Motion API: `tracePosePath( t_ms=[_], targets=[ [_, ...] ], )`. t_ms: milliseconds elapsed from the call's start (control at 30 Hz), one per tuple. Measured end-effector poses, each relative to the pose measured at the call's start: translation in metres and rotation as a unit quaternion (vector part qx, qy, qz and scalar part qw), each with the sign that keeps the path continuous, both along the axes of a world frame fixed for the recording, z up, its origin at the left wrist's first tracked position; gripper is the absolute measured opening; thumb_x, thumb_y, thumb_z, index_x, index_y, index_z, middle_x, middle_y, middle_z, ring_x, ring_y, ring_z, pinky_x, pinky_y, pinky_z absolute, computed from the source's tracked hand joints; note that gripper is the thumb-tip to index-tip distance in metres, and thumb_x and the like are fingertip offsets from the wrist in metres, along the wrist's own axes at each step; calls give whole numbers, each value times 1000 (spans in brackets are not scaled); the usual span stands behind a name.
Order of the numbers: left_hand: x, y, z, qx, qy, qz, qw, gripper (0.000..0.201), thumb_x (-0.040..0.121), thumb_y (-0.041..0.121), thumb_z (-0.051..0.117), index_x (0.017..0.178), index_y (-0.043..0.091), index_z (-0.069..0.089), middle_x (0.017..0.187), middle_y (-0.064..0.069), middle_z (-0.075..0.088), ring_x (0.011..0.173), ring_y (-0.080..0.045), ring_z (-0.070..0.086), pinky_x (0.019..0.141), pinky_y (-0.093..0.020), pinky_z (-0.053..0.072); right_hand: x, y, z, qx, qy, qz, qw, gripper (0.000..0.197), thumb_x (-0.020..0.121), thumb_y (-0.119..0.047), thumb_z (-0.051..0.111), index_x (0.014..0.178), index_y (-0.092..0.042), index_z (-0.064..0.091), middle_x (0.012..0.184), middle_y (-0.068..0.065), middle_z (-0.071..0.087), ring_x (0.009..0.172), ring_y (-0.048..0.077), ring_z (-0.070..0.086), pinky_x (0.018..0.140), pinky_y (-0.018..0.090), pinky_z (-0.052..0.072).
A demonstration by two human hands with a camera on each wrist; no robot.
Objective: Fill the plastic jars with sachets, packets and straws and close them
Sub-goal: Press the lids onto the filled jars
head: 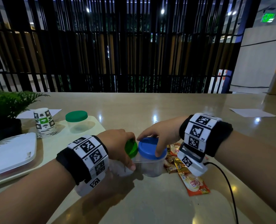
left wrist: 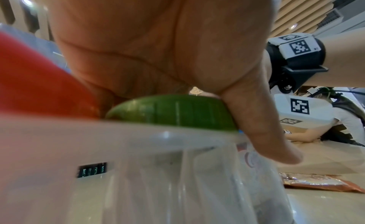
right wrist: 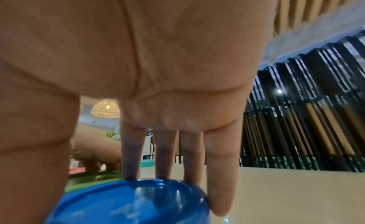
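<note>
Two clear plastic jars stand side by side near the table's front. My left hand [head: 128, 153] grips the green lid [head: 131, 150] of the left jar [head: 121, 167] from above; the lid looks tilted. The same green lid [left wrist: 173, 111] shows under my palm in the left wrist view, with the thumb [left wrist: 264, 133] down its side. My right hand [head: 151, 143] grips the blue lid [head: 151, 148] of the right jar [head: 150, 168], fingertips [right wrist: 130, 165] on the blue lid's [right wrist: 138, 202] rim. Orange sachets [head: 190, 180] lie just right of that jar.
A third jar with a dark green lid [head: 76, 116] stands on a pale tray [head: 98, 125] at left, beside stacked paper cups [head: 44, 123], a white flat container [head: 12, 152] and a potted plant [head: 6, 107]. A blurred red object [left wrist: 39, 79] sits close to my left wrist. Paper [head: 252, 112] lies far right.
</note>
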State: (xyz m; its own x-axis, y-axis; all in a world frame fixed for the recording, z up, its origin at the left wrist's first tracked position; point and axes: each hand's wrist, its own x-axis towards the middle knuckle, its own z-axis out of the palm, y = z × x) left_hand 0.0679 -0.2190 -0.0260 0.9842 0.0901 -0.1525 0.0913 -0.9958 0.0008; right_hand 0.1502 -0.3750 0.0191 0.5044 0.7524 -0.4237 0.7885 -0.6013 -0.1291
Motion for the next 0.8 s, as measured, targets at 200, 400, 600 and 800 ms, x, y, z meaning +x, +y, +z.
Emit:
tracePosePath(
  t_ms=[200, 400, 600, 800],
  targets=[
    [-1, 0, 0, 1, 1, -4, 1000, 85, 63, 60, 80, 132, 31, 41, 119, 5, 52, 107, -18, 52, 91, -31, 45, -10, 6, -2, 4, -87, -7, 996, 66, 79, -52, 69, 135, -23, 49, 128, -2, 56, 106, 16, 56, 90, 31, 49],
    [-1, 1, -1, 4, -6, -5, 1000, 86, 62, 62, 80, 133, 32, 41, 119, 5, 52, 105, -18, 51, 84, -29, 41, -13, 8, -18, -12, -220, -65, 973, 73, 80, -81, 33, 72, -12, 57, 66, 0, 53, 59, 15, 49, 58, 27, 39],
    [-3, 1, -1, -6, -9, 1, 1000, 86, 62, 61, 80, 132, 33, 40, 117, 7, 50, 103, -16, 49, 85, -29, 40, -1, -7, 1, 26, -69, -71, 995, 63, 79, -67, 57, 123, -23, 55, 131, 3, 55, 115, 18, 54, 100, 37, 41],
    [-3, 0, -1, -7, -7, 10, 1000, 86, 61, 61, 81, 132, 35, 40, 119, 7, 52, 107, -17, 52, 92, -33, 45, -4, -3, -2, 20, -48, 18, 998, 71, 79, -35, 75, 141, -32, 42, 136, -8, 49, 114, 14, 50, 99, 33, 43]
  ],
)
